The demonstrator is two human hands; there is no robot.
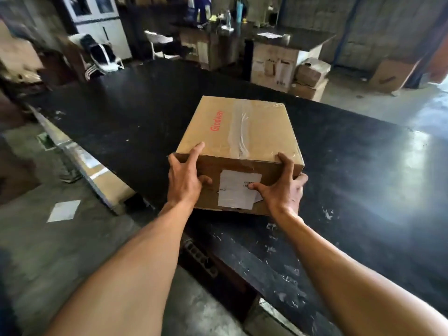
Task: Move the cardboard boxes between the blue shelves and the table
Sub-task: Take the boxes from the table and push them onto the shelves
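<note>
A brown cardboard box [238,132] with red lettering, clear tape along its top and a white label on its near face sits at the near part of the large black table [351,166]. My left hand [185,178] grips its near left corner, fingers over the top edge. At the near right corner, my right hand [282,187] clasps the box, thumb on the label. Whether the box rests fully on the table or is slightly lifted cannot be told. No blue shelves are in view.
A long flat cardboard package [97,170] leans along the table's left edge. Several cardboard boxes [310,76] are stacked beyond the far right corner, beside a second dark counter [291,40]. Chairs [101,54] stand at the back left. A white sheet [64,210] lies on the concrete floor.
</note>
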